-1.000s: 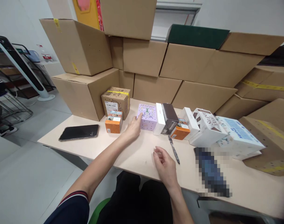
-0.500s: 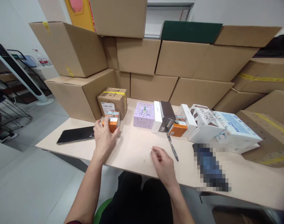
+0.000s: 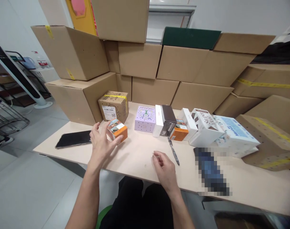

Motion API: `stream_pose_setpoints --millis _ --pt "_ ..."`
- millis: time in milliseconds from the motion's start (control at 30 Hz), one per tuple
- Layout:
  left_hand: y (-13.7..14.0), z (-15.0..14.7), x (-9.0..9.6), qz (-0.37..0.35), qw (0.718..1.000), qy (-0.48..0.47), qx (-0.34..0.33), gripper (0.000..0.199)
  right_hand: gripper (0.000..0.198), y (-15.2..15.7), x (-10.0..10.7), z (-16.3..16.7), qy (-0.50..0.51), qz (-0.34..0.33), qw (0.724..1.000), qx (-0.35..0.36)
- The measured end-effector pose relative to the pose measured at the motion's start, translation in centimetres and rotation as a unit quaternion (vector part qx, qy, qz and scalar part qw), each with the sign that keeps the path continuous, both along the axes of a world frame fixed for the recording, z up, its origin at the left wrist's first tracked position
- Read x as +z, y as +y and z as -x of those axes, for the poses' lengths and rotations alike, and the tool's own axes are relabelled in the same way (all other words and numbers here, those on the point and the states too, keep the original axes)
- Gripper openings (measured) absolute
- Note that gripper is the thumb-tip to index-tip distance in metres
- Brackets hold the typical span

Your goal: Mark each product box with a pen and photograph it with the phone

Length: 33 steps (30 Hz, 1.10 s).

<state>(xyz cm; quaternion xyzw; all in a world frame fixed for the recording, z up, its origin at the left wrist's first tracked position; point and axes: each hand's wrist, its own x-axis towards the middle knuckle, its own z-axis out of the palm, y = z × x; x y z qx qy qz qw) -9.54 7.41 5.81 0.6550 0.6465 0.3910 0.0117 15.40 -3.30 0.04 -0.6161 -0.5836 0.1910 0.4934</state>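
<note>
My left hand grips a small orange box with a picture on its top, thumb on the near side and fingers behind. The box sits at an angle in front of a brown cardboard parcel with a white label. My right hand rests near the table's front edge, fingers curled in and nothing visible in them. A pen lies just to its right. Left of my left hand is a black phone, its right end partly behind the hand.
A row on the table includes a purple box, a narrow white box, a dark box, another orange box and larger white boxes. A pixelated dark object lies right. Cardboard cartons are stacked behind.
The orange box in my left hand has turned and come slightly right, away from the parcel, whose label now shows more fully. My right hand stays curled in place. The view shifted slightly.
</note>
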Motion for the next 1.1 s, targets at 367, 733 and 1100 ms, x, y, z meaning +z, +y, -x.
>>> stream_pose_setpoints --millis 367,733,1100 --pt "-2.8 -3.1 -2.0 0.168 0.922 -0.177 -0.302 0.099 0.033 -0.3 0.1 -0.1 0.046 -0.037 0.996 -0.067" --pt "-5.5 -8.3 -4.3 0.141 0.908 -0.098 -0.381 0.123 0.064 -0.7 0.3 0.0 -0.176 -0.212 0.960 -0.041" --pt "-6.2 -8.0 -4.5 0.121 0.907 -0.166 -0.368 0.116 0.051 0.1 0.7 1.0 -0.122 -0.167 0.975 -0.086"
